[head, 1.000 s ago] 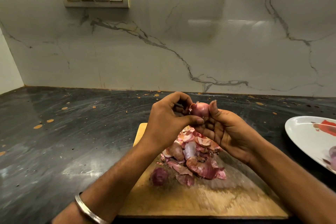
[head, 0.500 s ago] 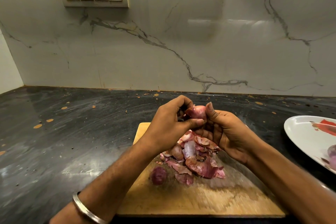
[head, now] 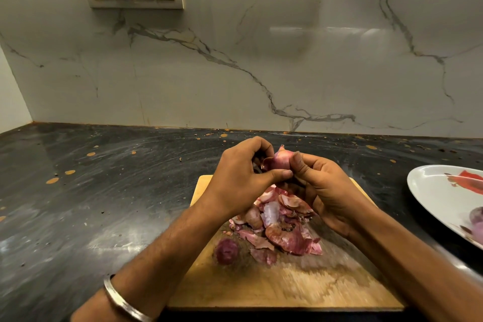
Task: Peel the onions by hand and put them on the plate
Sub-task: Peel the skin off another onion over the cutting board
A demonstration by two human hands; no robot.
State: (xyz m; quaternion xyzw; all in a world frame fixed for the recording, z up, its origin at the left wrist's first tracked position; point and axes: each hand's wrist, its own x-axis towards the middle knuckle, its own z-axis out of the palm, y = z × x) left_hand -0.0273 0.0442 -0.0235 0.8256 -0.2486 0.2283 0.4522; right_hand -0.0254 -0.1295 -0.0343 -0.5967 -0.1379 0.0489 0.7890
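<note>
Both my hands lifted slightly with the onion point(head: 281, 161), my left hand point(head: 243, 178) curled around it, thumb beneath, my right hand point(head: 324, 191) pinching its other side, peel pile point(head: 282, 225) below on the cutting board point(head: 261, 287), plate point(head: 444, 196) well right.

left hand point(head: 235, 178), right hand point(head: 324, 191), gripping onion point(head: 281, 161)

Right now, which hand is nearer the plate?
Right. The right hand holds the onion over the cutting board, on the plate's side; the left hand grips the same onion from the far side.
</note>
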